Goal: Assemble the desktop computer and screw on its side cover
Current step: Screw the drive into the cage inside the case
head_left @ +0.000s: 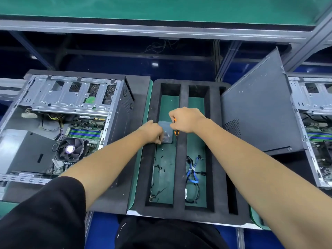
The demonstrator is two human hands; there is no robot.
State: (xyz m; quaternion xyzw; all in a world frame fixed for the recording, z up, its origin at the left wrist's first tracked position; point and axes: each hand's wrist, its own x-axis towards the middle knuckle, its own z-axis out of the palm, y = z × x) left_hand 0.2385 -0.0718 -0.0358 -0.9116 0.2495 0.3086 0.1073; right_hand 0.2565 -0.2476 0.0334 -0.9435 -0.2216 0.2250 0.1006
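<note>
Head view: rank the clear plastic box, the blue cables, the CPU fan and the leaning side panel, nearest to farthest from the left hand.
From the left hand:
1. Clear plastic box, touching it.
2. Blue cables, next tray slot, nearer the person.
3. CPU fan, inside the left case.
4. Side panel, far right.

Arms: my 2 forearms reach forward and converge, bare from the elbows.
Left hand: knuckles up, fingers curled down, pinching something small.
Right hand: fist closed around a tool handle, wrist bent inward, just beside the left.
</note>
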